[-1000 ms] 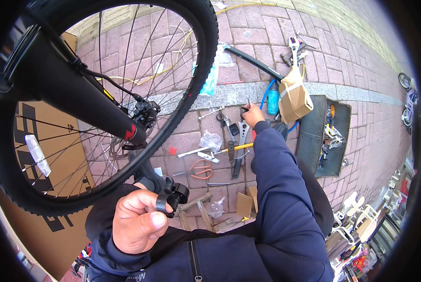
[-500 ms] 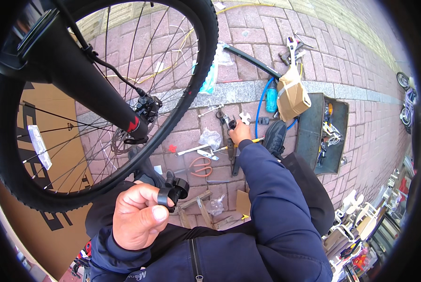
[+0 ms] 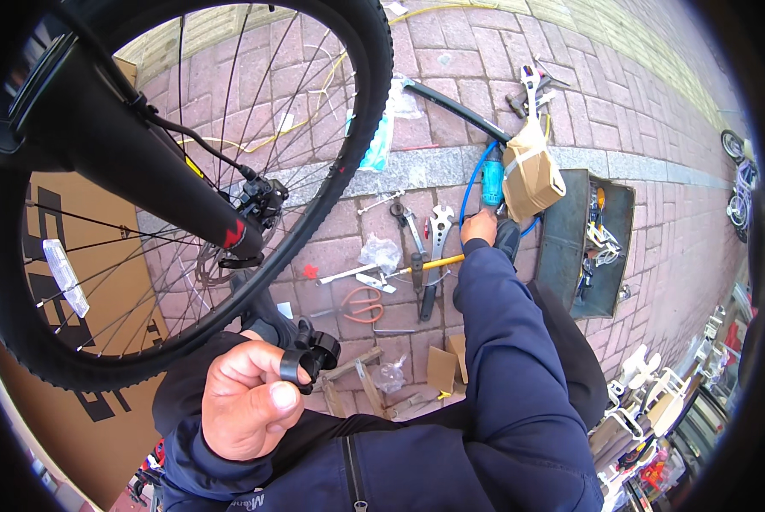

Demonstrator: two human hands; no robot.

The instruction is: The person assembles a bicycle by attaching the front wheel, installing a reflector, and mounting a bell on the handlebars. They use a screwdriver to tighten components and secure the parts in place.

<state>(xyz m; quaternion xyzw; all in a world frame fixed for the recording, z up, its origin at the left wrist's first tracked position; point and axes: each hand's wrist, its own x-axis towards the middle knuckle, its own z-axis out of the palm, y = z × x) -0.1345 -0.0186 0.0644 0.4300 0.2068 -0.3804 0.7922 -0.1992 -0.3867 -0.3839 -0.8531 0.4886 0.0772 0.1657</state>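
Note:
My left hand is closed on a black ring clamp with a rounded body, its band gripped between thumb and fingers. Reaching down to the paving, my right hand is beside a teal power tool and the blue hose. Its fingertips are hidden, and so is whatever lies under them. To the left of that hand lie a silver multi-notched wrench, a dark-handled tool and a yellow-handled tool.
A bicycle wheel with its black fork fills the left, over a cardboard sheet. A metal toolbox stands right, beside a cardboard box. Orange-handled scissors and plastic bags lie on the bricks.
My right hand has moved right, from the wrenches to beside the teal tool, uncovering the notched wrench. The wheel and fork have shifted slightly. My left hand still holds the ring clamp.

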